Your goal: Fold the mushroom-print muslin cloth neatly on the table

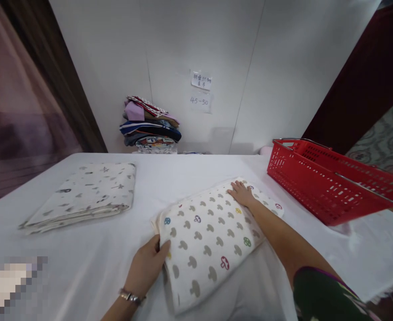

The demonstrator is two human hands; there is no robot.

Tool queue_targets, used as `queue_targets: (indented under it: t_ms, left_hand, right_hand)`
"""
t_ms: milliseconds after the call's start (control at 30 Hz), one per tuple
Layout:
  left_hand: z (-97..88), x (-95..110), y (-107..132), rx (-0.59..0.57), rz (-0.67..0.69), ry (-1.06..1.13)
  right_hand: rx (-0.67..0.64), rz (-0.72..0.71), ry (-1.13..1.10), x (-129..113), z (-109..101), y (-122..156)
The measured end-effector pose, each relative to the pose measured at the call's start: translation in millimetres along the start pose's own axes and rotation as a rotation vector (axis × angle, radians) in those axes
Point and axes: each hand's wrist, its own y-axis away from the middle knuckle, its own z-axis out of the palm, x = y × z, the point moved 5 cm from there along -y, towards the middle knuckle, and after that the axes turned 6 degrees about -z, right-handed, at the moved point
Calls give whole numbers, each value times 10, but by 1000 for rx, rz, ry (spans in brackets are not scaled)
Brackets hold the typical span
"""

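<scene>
A white cloth with a mushroom print (213, 229) lies folded and slanted on the table in front of me. My left hand (148, 263) pinches its left edge, thumb on top and the other fingers underneath, partly hidden. On the cloth's far right part, my right hand (241, 193) lies flat with its fingers spread. A bracelet (131, 296) circles my left wrist. Farther left rests another folded white cloth (89, 189) with small grey prints, apart from both hands.
A red plastic basket (323, 183) with metal handles stands at the right of the white-covered table (190, 171). Against the back wall is a stack of folded clothes (151, 127). Paper notes (201, 102) hang on the wall. A pinkish curtain (26, 98) hangs at left.
</scene>
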Motion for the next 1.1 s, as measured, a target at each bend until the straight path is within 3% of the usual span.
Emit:
queue_targets:
  t_ms: [367,533,633,767,900,1100]
  left_hand:
    - [14,-10,1,-6,-17,-2]
    - [6,-102,-23,-4,-24,155]
    - [-112,-134,-78,50,-38,200]
    - [-341,70,-233,222,132,60]
    - [-287,408,-483,231,379,-157]
    - [-46,546,-767,164,336,-340]
  right_hand:
    - [81,-31,-42,111,11,-182]
    - [202,-115,-26,120,-95,-195]
    - [223,-207,-19,50,-138,-205]
    - [231,-291,-18,-52,-163,-265]
    - [264,-301,-12,-80,-182,-297]
    - [310,-208,-13,1,-207,-364]
